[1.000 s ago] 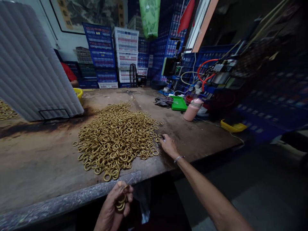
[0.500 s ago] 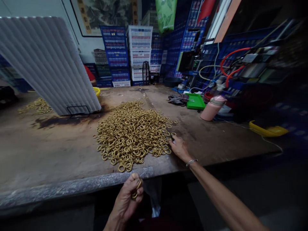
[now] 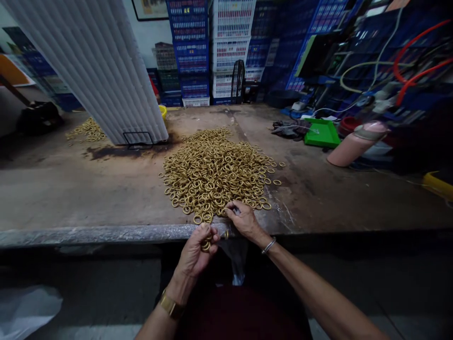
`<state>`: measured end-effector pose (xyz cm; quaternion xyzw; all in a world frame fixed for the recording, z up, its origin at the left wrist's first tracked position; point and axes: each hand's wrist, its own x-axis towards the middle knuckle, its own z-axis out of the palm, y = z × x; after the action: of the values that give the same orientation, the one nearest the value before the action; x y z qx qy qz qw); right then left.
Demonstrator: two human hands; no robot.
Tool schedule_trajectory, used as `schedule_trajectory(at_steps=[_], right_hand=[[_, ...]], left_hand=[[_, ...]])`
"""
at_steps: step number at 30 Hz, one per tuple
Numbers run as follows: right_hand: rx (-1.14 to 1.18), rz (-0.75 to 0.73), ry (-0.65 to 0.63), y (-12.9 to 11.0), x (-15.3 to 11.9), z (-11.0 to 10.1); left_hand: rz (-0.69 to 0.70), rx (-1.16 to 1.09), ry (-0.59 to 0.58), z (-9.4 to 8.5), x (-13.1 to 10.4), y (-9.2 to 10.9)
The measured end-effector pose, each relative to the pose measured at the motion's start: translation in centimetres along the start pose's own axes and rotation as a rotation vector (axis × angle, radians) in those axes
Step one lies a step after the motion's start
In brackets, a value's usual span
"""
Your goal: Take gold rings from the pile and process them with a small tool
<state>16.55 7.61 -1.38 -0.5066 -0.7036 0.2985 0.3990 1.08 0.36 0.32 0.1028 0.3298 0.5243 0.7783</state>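
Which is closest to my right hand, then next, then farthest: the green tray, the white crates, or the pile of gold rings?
1. Pile of gold rings: just past the right hand.
2. Green tray: off to the right.
3. White crates: behind the table.

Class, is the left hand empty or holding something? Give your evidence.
Holding something: the left hand is curled, and several gold-coloured rings show in its grip.
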Motion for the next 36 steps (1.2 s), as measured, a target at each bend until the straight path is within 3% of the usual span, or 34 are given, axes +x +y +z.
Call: schedule_trajectory(at_steps=[8,17,21,24,26,28,32,36], right_hand=[[0.162,0.138,-0.028,-1.6,0.0,0.3],[0.188,0.093,-0.097,-3.1,-0.8,0.6],[0.188,0.112,-0.137,-3.0,-1.0,0.6],[0.284,0.255,-0.22,-2.9,-1.3,0.7],[0.391,0.396,-0.274,-2.9,-1.5,0.7],[0.465,0.458,-0.278,-3.0,-1.7,0.7],[0.423,0.388,-0.207,-3.3,-1.6,0.6],[0.376,0.319,-0.215,-3.6,-1.6,0.3]], left_hand=[[0.299,0.486,0.171,0.4,1.4,0.0],[0.339,0.712,0.121,0.5,1.5,-0.3],[0.504,0.824,0.156,0.8,1.1,-0.3],[0.625,0.908,0.15,0.9,0.8,-0.5],[0.61,0.919,0.135,1.0,0.8,-0.6],[0.496,0.877,0.125,0.9,0.7,-0.6],[0.257,0.748,0.09,0.8,0.7,-0.6],[0.201,0.685,0.023,0.7,0.6,-0.5]])
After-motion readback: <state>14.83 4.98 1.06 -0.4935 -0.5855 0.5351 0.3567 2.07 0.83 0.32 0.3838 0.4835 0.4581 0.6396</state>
